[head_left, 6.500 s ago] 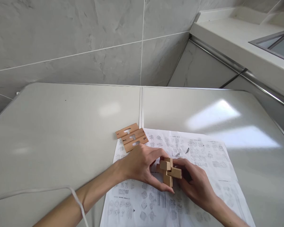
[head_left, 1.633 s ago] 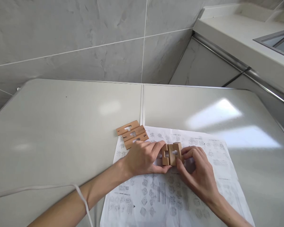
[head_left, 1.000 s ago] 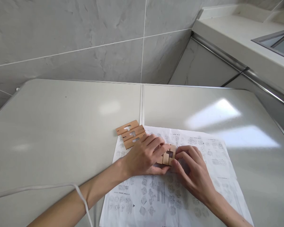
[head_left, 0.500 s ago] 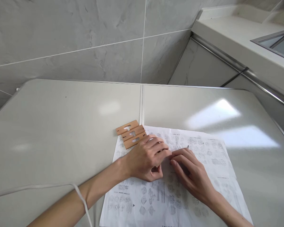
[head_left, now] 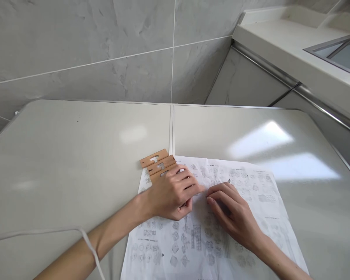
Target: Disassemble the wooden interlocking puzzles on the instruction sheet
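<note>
My left hand (head_left: 170, 194) rests on a printed instruction sheet (head_left: 251, 186), fingers curled and pressed down over something hidden beneath them. Just beyond its knuckles lie three flat wooden slats (head_left: 154, 161) with slots and numbers, side by side at the sheet's far left corner; the hand touches the nearest one. My right hand (head_left: 231, 212) lies flat on the sheet with its fingers stretched toward the left hand's fingertips, nothing in it. No other wooden pieces show.
The sheet lies on a pale grey table (head_left: 76, 155) with a seam down its middle. A white cord (head_left: 46, 232) runs across my left forearm. Grey tiled walls stand behind, and a white ledge (head_left: 280, 42) rises at the right.
The interlocked wooden pieces that both hands held upright were laid down and slid under my left hand, out of sight. My right hand let go and now lies flat.
</note>
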### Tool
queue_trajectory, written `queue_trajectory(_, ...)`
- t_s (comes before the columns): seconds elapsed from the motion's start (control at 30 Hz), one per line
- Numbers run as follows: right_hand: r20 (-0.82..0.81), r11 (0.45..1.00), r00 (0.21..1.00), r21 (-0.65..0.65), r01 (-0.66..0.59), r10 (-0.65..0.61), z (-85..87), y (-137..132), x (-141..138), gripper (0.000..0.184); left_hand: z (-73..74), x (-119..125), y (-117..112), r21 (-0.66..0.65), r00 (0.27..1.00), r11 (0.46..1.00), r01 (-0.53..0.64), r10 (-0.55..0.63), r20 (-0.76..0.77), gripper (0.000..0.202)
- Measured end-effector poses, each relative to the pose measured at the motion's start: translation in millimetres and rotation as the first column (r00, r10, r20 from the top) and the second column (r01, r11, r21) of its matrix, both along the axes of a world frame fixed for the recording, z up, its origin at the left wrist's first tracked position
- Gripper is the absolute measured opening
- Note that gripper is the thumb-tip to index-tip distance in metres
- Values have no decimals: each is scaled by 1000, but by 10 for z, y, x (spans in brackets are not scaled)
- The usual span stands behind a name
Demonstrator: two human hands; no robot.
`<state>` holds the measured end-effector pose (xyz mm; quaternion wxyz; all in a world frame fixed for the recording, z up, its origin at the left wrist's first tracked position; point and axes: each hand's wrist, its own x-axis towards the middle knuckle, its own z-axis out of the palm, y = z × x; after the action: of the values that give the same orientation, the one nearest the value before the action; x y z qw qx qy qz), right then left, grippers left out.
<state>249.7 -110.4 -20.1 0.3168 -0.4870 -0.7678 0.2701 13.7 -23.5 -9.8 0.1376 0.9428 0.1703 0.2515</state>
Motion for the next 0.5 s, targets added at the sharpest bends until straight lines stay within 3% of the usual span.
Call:
queue_trajectory(0.2, -3, 1000, 1000, -7, -2, 2, -4, 9, -5, 18, 113, -117, 132, -121, 994, 987, 104, -109, -30, 31)
queue_trajectory(0.5, -5, 1000, 1000, 4, 2, -2, 23, 34, -24, 19, 215, -194, 178, -364, 982, 931, 23, 46, 182, 18)
